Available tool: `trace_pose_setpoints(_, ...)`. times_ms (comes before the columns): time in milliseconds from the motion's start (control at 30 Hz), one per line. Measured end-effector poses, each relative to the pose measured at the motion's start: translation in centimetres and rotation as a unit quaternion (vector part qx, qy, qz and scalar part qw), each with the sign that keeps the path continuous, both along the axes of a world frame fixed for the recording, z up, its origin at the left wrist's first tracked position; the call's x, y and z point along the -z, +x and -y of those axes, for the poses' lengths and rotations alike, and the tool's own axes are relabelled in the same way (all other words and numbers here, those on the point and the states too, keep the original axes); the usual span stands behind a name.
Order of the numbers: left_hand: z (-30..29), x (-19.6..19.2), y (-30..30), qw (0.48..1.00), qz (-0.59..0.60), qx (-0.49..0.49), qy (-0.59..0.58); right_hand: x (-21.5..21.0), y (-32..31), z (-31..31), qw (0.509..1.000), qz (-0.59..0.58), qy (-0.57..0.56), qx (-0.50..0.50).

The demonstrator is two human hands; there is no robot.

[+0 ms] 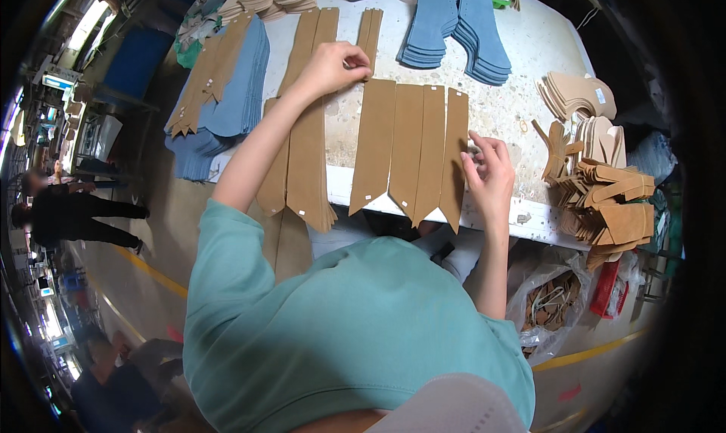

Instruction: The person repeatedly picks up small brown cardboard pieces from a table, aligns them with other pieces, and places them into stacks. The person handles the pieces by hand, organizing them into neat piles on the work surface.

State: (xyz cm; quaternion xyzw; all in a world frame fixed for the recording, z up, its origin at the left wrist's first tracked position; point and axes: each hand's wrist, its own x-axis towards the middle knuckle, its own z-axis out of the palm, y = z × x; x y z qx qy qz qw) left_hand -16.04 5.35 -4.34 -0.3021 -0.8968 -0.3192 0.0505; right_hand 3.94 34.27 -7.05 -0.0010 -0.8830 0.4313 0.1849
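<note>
On the white table [529,47], near edge: four tan strips [412,149] lie side by side, pointed ends hanging just over the edge toward the person.
Strip axis: long axis runs away from the person, square ends far, points near.
Left hand [333,66]: reached out past the far end of the leftmost strip in the row, fingers curled together at the tips as if pinching something small; what it pinches is too small to tell.
Right hand [490,177]: beside the right edge of the rightmost strip, fingers loosely bent and partly spread, fingertips touching or just off that edge; it grips nothing that I can see.
Nearer hand: the right lies closest to the row's near half; the left is at the far ends.
Around: longer tan strips [306,130] to the left, blue pieces [457,28] at the far side, tan cut shapes [605,198] to the right.
</note>
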Motion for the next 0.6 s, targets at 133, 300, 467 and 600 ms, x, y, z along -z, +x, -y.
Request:
trace_pose_setpoints(133, -0.3, 0.5, -0.3, 0.999, -0.025, 0.019, -0.028, 0.8, -0.1, -0.4, 1.000, -0.001, 0.015, -0.009)
trace_pose_setpoints(300, -0.4, 0.7, -0.1, 0.996, -0.067, 0.003, -0.060, 1.5, 0.1, -0.5, 1.000, -0.004, 0.008, 0.001)
trace_pose_setpoints(467, -0.6, 1.1, -0.3, 0.991, -0.098, -0.006, -0.089, 1.6, 0.3, -0.6, 1.000, -0.007, 0.000, -0.001)
trace_pose_setpoints(600, -0.5, 1.3, -0.6, 0.990, -0.098, -0.021, -0.096, 1.7, 0.4, -0.5, 1.000, -0.012, -0.005, -0.001)
